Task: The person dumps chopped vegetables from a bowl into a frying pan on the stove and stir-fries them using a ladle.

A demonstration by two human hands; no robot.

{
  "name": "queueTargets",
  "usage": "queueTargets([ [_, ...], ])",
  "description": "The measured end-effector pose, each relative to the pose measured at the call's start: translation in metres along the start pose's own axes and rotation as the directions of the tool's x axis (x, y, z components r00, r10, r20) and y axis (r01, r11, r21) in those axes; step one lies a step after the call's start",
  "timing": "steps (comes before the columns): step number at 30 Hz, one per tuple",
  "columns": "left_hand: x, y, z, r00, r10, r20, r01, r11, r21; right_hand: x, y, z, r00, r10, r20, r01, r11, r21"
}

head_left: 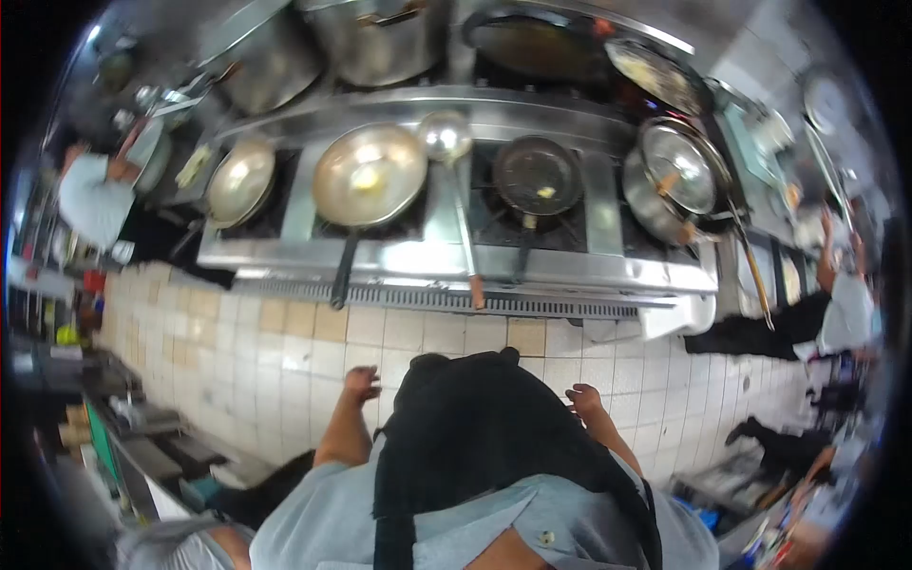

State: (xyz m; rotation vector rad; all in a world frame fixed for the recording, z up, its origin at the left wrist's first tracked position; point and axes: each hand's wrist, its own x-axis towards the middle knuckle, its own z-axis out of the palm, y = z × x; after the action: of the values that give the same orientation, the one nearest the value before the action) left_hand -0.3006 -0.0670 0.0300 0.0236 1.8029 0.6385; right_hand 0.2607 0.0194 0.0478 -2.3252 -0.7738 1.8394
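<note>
My left hand (362,383) hangs beside the black apron (475,418), its fingers loosely bent and apart with nothing in them. On the other side of the apron, my right hand (584,399) is also empty, fingers a little spread. Both are well short of the stove (399,258). A wide frying pan (380,199) with a pale yellow lump in it sits ahead, handle toward me. Right of it lies a long-handled ladle (445,138). A smaller dark frying pan (537,161) holds a small yellow piece.
Large pots (380,43) stand along the back. Another pan (240,185) is at the left, and stacked metal bowls (655,204) with a strainer (679,166) at the right. Co-workers stand at the left (100,195) and right (841,318). Tiled floor (285,361) lies below.
</note>
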Motion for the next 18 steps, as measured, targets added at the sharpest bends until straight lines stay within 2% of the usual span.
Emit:
queueTargets([
  [1, -0.005, 0.000, 0.003, 0.999, 0.037, 0.004, -0.037, 0.999, 0.003, 0.007, 0.008, -0.004, 1.000, -0.005, 0.025, 0.006, 0.999, -0.043],
  [3, 0.001, -0.003, 0.001, 0.999, 0.035, 0.041, -0.035, 0.999, -0.008, 0.030, 0.020, -0.012, 0.975, -0.203, 0.092, 0.219, 0.947, -0.234],
  [4, -0.002, -0.004, 0.002, 0.999, 0.023, 0.026, -0.023, 0.999, -0.030, -0.019, -0.021, -0.003, 0.995, -0.096, -0.021, 0.090, 0.979, -0.182],
  [8, -0.030, 0.012, 0.015, 1.000, 0.002, -0.025, -0.004, 0.997, -0.073, -0.032, -0.037, -0.006, 0.997, -0.079, 0.000, 0.078, 0.979, -0.186],
  [12, 0.003, -0.016, 0.007, 0.999, 0.014, -0.030, -0.016, 0.996, -0.091, -0.019, -0.035, -0.008, 0.995, -0.095, -0.019, 0.090, 0.978, -0.187],
  [14, 0.049, -0.050, -0.008, 0.979, 0.180, 0.091, -0.194, 0.965, 0.177, -0.014, -0.035, -0.010, 0.998, -0.067, 0.009, 0.067, 0.981, -0.183],
  [15, 0.031, -0.038, -0.003, 0.980, 0.178, 0.091, -0.192, 0.966, 0.176, -0.014, -0.036, -0.011, 0.998, -0.065, 0.009, 0.066, 0.981, -0.185],
  [17, -0.008, -0.012, 0.008, 1.000, 0.006, 0.004, -0.006, 0.999, -0.046, -0.015, -0.038, -0.010, 0.998, -0.061, 0.005, 0.061, 0.982, -0.180],
  [18, -0.007, -0.013, 0.008, 1.000, 0.004, 0.003, -0.004, 0.999, -0.048, -0.015, -0.039, -0.011, 0.998, -0.061, 0.006, 0.061, 0.981, -0.183],
])
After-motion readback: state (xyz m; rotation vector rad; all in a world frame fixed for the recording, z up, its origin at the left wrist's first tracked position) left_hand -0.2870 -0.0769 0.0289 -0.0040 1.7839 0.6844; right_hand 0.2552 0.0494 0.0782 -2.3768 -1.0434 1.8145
